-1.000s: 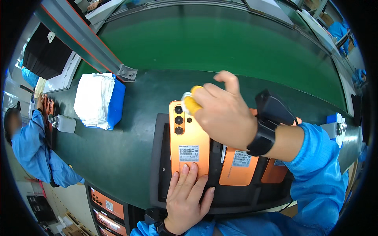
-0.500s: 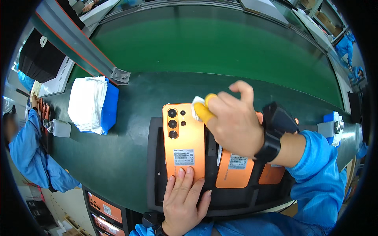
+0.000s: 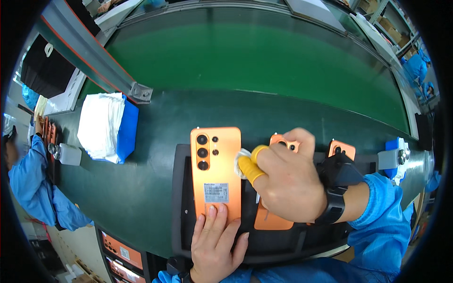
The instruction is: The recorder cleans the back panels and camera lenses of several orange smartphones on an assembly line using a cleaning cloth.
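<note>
An orange phone [image 3: 215, 170] lies back-up on a black tray [image 3: 181, 207], its camera lenses toward the far end and a white sticker near its lower half. My left hand [image 3: 214, 247] presses its fingertips on the phone's near end. My right hand [image 3: 285, 181], with yellow finger cots and a black wrist device, pinches a small white wipe [image 3: 242, 157] at the phone's right edge. Two more orange phones [image 3: 270, 218] [image 3: 341, 148] sit on the tray under and right of that hand.
A stack of white cloths in a blue wrapper [image 3: 106, 126] lies at the left on the dark green bench. A green conveyor belt [image 3: 255, 52] runs behind. A co-worker's blue sleeve [image 3: 28, 184] is at far left. A blue-and-grey clamp [image 3: 392, 155] sits at right.
My right hand with the wipe has slid off the phone's upper back toward its right edge. My left hand stays on the phone's near end.
</note>
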Tool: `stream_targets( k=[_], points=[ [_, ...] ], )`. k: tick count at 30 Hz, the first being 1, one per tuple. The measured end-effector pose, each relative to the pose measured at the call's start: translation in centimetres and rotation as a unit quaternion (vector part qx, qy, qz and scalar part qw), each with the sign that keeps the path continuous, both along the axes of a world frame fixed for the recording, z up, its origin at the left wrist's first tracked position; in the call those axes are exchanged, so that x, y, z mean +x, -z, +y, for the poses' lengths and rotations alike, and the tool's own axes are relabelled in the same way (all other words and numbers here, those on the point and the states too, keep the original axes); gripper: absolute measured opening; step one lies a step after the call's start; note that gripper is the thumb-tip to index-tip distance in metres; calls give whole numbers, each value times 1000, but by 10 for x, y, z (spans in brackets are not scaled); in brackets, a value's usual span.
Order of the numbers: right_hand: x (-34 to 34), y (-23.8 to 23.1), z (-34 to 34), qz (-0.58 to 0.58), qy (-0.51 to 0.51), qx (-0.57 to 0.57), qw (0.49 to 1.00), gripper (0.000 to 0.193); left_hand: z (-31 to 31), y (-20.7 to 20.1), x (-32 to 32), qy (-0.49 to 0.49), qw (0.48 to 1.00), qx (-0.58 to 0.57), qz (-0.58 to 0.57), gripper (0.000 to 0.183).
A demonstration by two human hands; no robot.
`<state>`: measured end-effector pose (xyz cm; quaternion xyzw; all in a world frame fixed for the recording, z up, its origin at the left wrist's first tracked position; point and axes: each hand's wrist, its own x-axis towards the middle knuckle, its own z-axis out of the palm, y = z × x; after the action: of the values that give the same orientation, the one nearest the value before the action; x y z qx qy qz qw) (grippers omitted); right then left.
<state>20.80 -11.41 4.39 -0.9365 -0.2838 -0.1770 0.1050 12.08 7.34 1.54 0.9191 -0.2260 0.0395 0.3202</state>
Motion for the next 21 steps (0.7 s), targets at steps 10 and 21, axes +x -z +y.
stream_targets(
  k=[10, 21],
  points=[
    [-48, 21, 15, 15, -153, -49, 987, 28, 16, 35, -8, -155, 898, -382, -153, 29],
    [-35, 35, 68, -43, -150, 6, 988, 7, 21, 44, -10, -149, 819, -536, -142, 36]
  ],
)
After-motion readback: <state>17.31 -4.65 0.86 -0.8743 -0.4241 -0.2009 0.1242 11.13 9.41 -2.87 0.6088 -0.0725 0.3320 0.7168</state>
